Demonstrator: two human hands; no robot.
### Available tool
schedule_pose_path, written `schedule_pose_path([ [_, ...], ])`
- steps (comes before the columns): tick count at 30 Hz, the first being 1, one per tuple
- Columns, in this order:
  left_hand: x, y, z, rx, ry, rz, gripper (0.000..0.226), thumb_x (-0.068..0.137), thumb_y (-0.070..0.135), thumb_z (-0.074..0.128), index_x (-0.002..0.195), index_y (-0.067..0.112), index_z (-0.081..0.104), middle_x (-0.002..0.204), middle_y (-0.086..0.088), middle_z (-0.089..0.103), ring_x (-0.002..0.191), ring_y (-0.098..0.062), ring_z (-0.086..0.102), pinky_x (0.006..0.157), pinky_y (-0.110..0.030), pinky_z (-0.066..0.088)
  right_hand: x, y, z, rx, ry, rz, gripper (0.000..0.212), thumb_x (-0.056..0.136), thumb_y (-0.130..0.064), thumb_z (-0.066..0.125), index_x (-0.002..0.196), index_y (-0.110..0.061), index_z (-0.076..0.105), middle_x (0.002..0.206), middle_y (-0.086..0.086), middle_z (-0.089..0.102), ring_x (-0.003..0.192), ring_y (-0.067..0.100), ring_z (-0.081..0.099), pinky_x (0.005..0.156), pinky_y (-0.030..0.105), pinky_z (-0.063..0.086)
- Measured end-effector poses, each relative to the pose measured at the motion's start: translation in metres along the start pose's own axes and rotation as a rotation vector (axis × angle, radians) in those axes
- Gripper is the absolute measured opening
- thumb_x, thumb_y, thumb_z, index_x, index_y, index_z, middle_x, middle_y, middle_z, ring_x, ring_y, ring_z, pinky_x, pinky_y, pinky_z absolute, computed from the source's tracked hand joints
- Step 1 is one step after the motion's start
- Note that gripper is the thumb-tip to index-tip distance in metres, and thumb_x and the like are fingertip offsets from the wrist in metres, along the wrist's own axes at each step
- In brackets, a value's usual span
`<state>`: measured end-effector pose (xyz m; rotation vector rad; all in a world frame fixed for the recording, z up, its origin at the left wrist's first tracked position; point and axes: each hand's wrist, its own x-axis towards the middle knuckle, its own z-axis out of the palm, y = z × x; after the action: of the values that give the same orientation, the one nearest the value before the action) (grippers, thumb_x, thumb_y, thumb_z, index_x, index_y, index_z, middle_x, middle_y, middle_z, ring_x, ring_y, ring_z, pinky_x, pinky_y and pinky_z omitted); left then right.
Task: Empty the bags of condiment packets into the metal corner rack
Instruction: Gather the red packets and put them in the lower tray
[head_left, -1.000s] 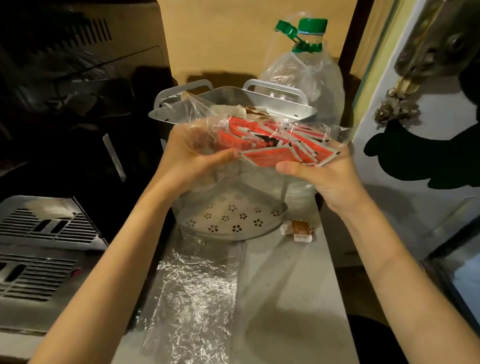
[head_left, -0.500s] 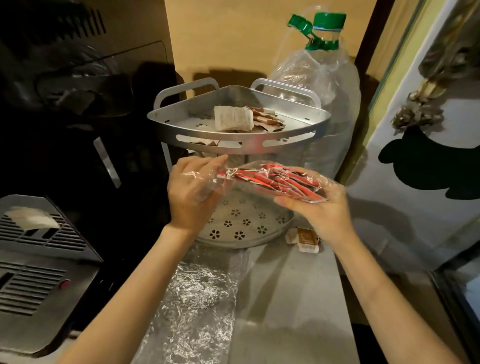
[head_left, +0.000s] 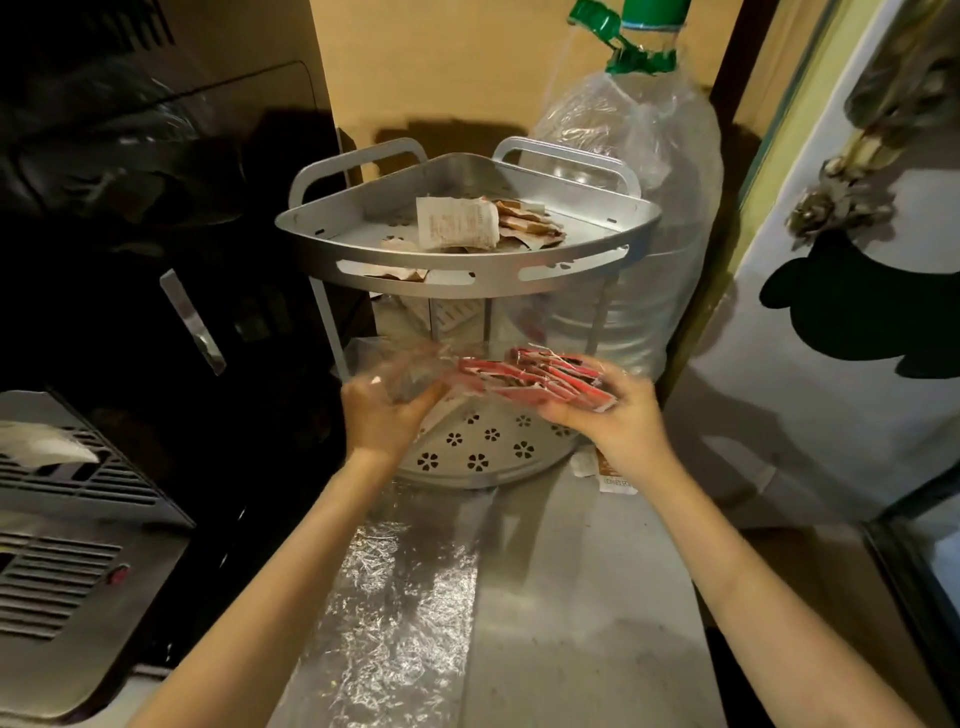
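Red-and-white condiment packets (head_left: 540, 382) sit bunched inside a thin, clear plastic bag (head_left: 410, 371), held between both hands in front of the lower perforated shelf (head_left: 483, 452) of the two-tier grey metal corner rack (head_left: 467, 270), which stands at the far edge of the steel surface (head_left: 582, 597); the left hand (head_left: 382, 415) is curled and pinching the slack, open end of the bag, though blur hides the exact fingertips, while the right hand (head_left: 618, 415) cups the packed end from below with fingers closed on the packets; I judge the load light, the film soft, slippery and crinkly, the sachets stiff-edged and apt to slide out all at once, so the closed bottom end is the place to grip while the mouth is spread over a shelf; the upper shelf (head_left: 582, 228) already holds brown packets (head_left: 524, 221) and a white paper slip (head_left: 457, 223), and an empty crumpled clear bag (head_left: 395, 613) lies flat along the near left side of the surface; compared with a second ago, the bag has come down from the level of the top tier to the lower tier, and both hands have dropped with it.
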<state>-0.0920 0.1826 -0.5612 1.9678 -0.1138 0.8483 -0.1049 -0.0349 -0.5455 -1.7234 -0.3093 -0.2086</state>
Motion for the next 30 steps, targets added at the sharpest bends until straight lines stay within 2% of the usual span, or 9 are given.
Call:
schedule_pose_path([
  [3, 0.008, -0.01, -0.004, -0.2, -0.2, -0.184, 0.006, 0.074, 0.017, 0.07, 0.076, 0.019, 0.065, 0.059, 0.016, 0.066, 0.051, 0.003, 0.053, 0.056, -0.01, 0.042, 0.015, 0.01, 0.004, 0.036, -0.027, 0.106, 0.047, 0.064, 0.0, 0.078, 0.109, -0.007, 0.064, 0.088, -0.006, 0.07, 0.071, -0.012, 0.064, 0.066, 0.007, 0.05],
  [5, 0.012, -0.016, -0.004, -0.229, -0.273, -0.27, 0.012, 0.08, 0.003, 0.064, 0.077, 0.015, 0.066, 0.06, 0.026, 0.066, 0.061, 0.009, 0.06, 0.063, -0.005, 0.046, 0.025, 0.017, 0.004, 0.036, -0.063, 0.175, 0.041, 0.069, -0.003, 0.075, 0.109, -0.008, 0.065, 0.09, -0.002, 0.069, 0.07, -0.012, 0.064, 0.063, 0.007, 0.05],
  [8, 0.014, -0.026, -0.001, -0.174, -0.319, -0.453, 0.009, 0.079, 0.023, 0.067, 0.075, 0.03, 0.064, 0.061, 0.023, 0.064, 0.06, 0.014, 0.059, 0.061, -0.001, 0.045, 0.036, 0.03, 0.005, 0.073, -0.084, 0.277, 0.031, 0.075, -0.004, 0.071, 0.105, -0.006, 0.066, 0.09, -0.001, 0.07, 0.073, -0.003, 0.068, 0.07, 0.016, 0.057],
  [10, 0.015, -0.03, 0.0, -0.249, -0.307, -0.516, 0.009, 0.08, 0.022, 0.065, 0.073, 0.027, 0.064, 0.053, 0.023, 0.065, 0.058, 0.014, 0.06, 0.056, -0.002, 0.045, 0.042, 0.035, 0.007, 0.076, -0.077, 0.312, 0.027, 0.074, -0.008, 0.073, 0.1, -0.009, 0.068, 0.09, -0.003, 0.071, 0.075, -0.002, 0.069, 0.069, 0.014, 0.055],
  [12, 0.018, -0.028, 0.002, -0.375, -0.254, -0.583, 0.018, 0.086, 0.0, 0.055, 0.076, 0.013, 0.063, 0.05, 0.02, 0.065, 0.055, 0.009, 0.062, 0.054, -0.004, 0.046, 0.046, 0.034, 0.008, 0.104, -0.053, 0.334, 0.022, 0.075, -0.009, 0.072, 0.095, -0.013, 0.069, 0.088, -0.005, 0.071, 0.073, -0.003, 0.069, 0.063, 0.01, 0.052],
  [17, 0.03, -0.023, 0.003, -0.37, -0.217, -0.564, 0.011, 0.077, 0.002, 0.067, 0.087, 0.006, 0.067, 0.053, 0.021, 0.066, 0.057, 0.009, 0.063, 0.058, -0.005, 0.047, 0.057, 0.027, 0.005, 0.101, -0.045, 0.349, 0.015, 0.079, -0.011, 0.069, 0.09, -0.02, 0.07, 0.074, -0.016, 0.071, 0.067, -0.007, 0.067, 0.059, 0.008, 0.051],
  [21, 0.04, -0.026, -0.001, -0.278, -0.262, -0.551, 0.007, 0.08, 0.021, 0.068, 0.083, 0.027, 0.066, 0.081, 0.013, 0.067, 0.075, 0.0, 0.063, 0.077, -0.018, 0.049, 0.068, 0.023, -0.002, 0.192, 0.023, 0.358, 0.013, 0.077, -0.009, 0.069, 0.081, -0.021, 0.071, 0.067, -0.017, 0.073, 0.069, -0.003, 0.068, 0.065, 0.011, 0.053],
  [25, 0.041, -0.019, 0.002, -0.378, -0.15, -0.638, 0.007, 0.08, 0.012, 0.067, 0.086, 0.008, 0.068, 0.073, 0.01, 0.068, 0.057, 0.004, 0.065, 0.054, -0.008, 0.049, 0.068, 0.022, 0.002, 0.247, 0.02, 0.366, 0.013, 0.075, -0.01, 0.069, 0.077, -0.022, 0.071, 0.069, -0.013, 0.074, 0.07, 0.002, 0.07, 0.066, 0.014, 0.055],
  [30, 0.04, -0.018, 0.002, -0.366, -0.178, -0.607, 0.008, 0.073, 0.01, 0.073, 0.074, 0.016, 0.067, 0.056, 0.015, 0.069, 0.056, 0.006, 0.064, 0.053, -0.008, 0.048, 0.066, 0.029, 0.003, 0.242, 0.008, 0.361, 0.015, 0.076, -0.007, 0.069, 0.086, -0.017, 0.072, 0.076, -0.008, 0.074, 0.073, 0.005, 0.071, 0.069, 0.015, 0.056],
])
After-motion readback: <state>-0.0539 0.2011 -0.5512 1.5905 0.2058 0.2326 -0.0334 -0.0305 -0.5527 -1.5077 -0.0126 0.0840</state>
